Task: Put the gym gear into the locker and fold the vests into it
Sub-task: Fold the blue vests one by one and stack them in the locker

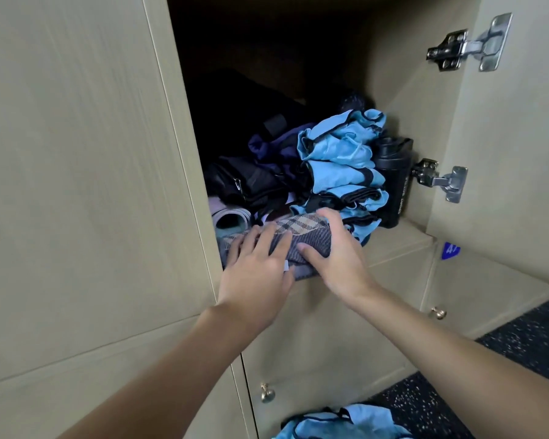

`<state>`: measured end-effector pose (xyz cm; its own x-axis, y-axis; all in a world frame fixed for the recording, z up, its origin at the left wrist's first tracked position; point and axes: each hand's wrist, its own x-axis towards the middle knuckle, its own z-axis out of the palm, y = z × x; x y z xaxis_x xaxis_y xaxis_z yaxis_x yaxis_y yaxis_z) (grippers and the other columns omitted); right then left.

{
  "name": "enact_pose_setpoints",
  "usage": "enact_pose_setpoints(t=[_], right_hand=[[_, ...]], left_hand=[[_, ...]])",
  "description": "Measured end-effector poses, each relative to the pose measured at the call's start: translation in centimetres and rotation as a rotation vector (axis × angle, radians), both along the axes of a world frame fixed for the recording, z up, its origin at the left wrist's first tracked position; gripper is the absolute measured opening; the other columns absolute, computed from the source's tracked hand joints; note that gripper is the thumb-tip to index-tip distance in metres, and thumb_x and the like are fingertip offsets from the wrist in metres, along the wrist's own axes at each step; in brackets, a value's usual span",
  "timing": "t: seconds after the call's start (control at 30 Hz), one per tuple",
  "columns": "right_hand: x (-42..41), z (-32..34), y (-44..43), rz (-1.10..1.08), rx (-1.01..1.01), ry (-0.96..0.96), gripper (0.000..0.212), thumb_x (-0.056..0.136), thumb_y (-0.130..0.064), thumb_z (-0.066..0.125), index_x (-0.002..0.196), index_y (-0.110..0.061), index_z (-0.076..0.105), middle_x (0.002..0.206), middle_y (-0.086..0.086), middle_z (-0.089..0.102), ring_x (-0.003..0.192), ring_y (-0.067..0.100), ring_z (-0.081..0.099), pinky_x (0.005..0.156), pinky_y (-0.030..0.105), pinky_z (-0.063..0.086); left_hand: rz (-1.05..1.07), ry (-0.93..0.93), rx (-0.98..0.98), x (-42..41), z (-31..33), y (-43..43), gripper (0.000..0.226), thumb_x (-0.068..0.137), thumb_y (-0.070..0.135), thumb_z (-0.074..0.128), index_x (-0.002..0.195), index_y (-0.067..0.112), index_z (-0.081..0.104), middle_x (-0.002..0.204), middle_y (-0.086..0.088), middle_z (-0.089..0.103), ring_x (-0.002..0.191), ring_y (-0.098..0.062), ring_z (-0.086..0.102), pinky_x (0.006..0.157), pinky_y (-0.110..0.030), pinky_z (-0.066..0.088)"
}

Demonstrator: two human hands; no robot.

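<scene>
While both hands sit at the front lip of the open locker, mid-frame, they've got a folded grey plaid cloth between them, half in and half poking out over the edge. The left hand lies flat on the cloth's left end, fingers straight and spread, pressing rather than grabbing. The right hand has a proper hold: fingers hooked over the top, thumb on the front face.

Just behind the cloth, right of centre, the light blue vests are stacked in a kinda scrunchy pile inside the locker. A black shaker bottle stands just beside them against the right wall. Left of the pile there's a dark bag with a rolled mat under it, tucked in the lower left corner of the compartment.

One more blue vest is down on the speckled floor at the bottom edge of the frame. The locker door hangs open on the right.
</scene>
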<state>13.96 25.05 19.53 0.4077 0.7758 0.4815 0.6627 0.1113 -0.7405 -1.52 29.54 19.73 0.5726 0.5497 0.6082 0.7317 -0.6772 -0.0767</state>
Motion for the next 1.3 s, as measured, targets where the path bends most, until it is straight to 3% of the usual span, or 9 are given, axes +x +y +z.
enact_pose_setpoints(t=[0.1, 0.27, 0.4, 0.53, 0.77, 0.83, 1.03, 1.3], right_hand=[[1.4, -0.3, -0.5, 0.038, -0.038, -0.222, 0.063, 0.084, -0.036, 0.074, 0.141, -0.032, 0.047, 0.125, -0.002, 0.046, 0.117, 0.018, 0.048, 0.098, 0.036, 0.042], [1.8, -0.6, 0.8, 0.074, -0.041, -0.3, 0.068, 0.081, -0.032, 0.078, 0.142, -0.025, 0.05, 0.128, 0.0, 0.053, 0.113, 0.023, 0.055, 0.096, 0.038, 0.045], [2.1, -1.1, 2.5, -0.048, 0.015, -0.565, 0.065, 0.072, -0.039, 0.084, 0.13, -0.02, 0.062, 0.115, 0.01, 0.058, 0.103, 0.033, 0.057, 0.083, 0.041, 0.047], [2.6, -1.2, 3.1, -0.152, 0.151, -0.755, 0.059, 0.065, -0.043, 0.086, 0.117, -0.018, 0.07, 0.104, 0.008, 0.054, 0.093, 0.028, 0.051, 0.074, 0.038, 0.042], [2.9, -1.5, 4.6, -0.095, 0.132, -0.739, 0.058, 0.072, -0.046, 0.081, 0.122, -0.019, 0.064, 0.111, -0.001, 0.061, 0.097, 0.024, 0.052, 0.078, 0.034, 0.028], [3.2, -1.6, 4.5, -0.072, 0.138, -0.72, 0.056, 0.073, -0.044, 0.08, 0.12, -0.019, 0.063, 0.115, -0.001, 0.062, 0.099, 0.024, 0.054, 0.08, 0.034, 0.029], [3.0, -1.7, 5.6, -0.053, 0.037, -0.594, 0.052, 0.081, -0.042, 0.076, 0.128, -0.022, 0.064, 0.13, -0.001, 0.061, 0.111, 0.028, 0.053, 0.083, 0.039, 0.036], [2.6, -1.6, 6.0, -0.078, -0.048, -0.559, 0.055, 0.09, -0.05, 0.062, 0.141, -0.033, 0.05, 0.147, -0.008, 0.047, 0.121, 0.021, 0.041, 0.09, 0.037, 0.029]], left_hand=[[0.046, -0.001, 0.019, 0.4, -0.1, 0.2, 0.053, 0.086, 0.041, 0.045, 0.126, 0.012, 0.065, 0.133, -0.012, 0.061, 0.12, -0.035, 0.059, 0.101, -0.051, 0.046], [0.179, 0.026, 0.035, 0.9, -0.8, 1.0, 0.058, 0.084, 0.038, 0.068, 0.135, 0.012, 0.058, 0.139, -0.017, 0.054, 0.126, -0.037, 0.052, 0.106, -0.053, 0.039], [0.3, 0.075, 0.156, 1.5, -1.2, 1.0, 0.064, 0.08, 0.042, 0.065, 0.135, 0.009, 0.057, 0.13, -0.015, 0.056, 0.113, -0.032, 0.047, 0.095, -0.047, 0.035], [0.335, 0.129, 0.14, 1.5, -1.6, 1.4, 0.075, 0.075, 0.039, 0.074, 0.141, 0.012, 0.051, 0.131, -0.01, 0.053, 0.11, -0.029, 0.047, 0.092, -0.043, 0.036], [0.361, 0.271, 0.021, 2.3, -0.1, 1.4, 0.075, 0.095, 0.024, 0.05, 0.156, 0.005, 0.01, 0.149, -0.011, 0.032, 0.126, -0.032, 0.041, 0.103, -0.042, 0.036], [0.371, 0.305, 0.005, 2.1, 0.7, 1.4, 0.078, 0.096, 0.021, 0.051, 0.156, 0.005, 0.003, 0.149, -0.011, 0.027, 0.129, -0.033, 0.038, 0.102, -0.041, 0.036], [0.402, 0.309, 0.018, 2.0, 0.3, 2.3, 0.081, 0.096, 0.032, 0.056, 0.157, 0.008, 0.007, 0.149, -0.007, 0.031, 0.124, -0.03, 0.04, 0.097, -0.04, 0.037], [0.396, 0.282, -0.058, 2.3, 0.8, 2.9, 0.086, 0.09, 0.023, 0.059, 0.156, 0.009, 0.006, 0.151, -0.008, 0.025, 0.131, -0.03, 0.033, 0.104, -0.039, 0.032]])
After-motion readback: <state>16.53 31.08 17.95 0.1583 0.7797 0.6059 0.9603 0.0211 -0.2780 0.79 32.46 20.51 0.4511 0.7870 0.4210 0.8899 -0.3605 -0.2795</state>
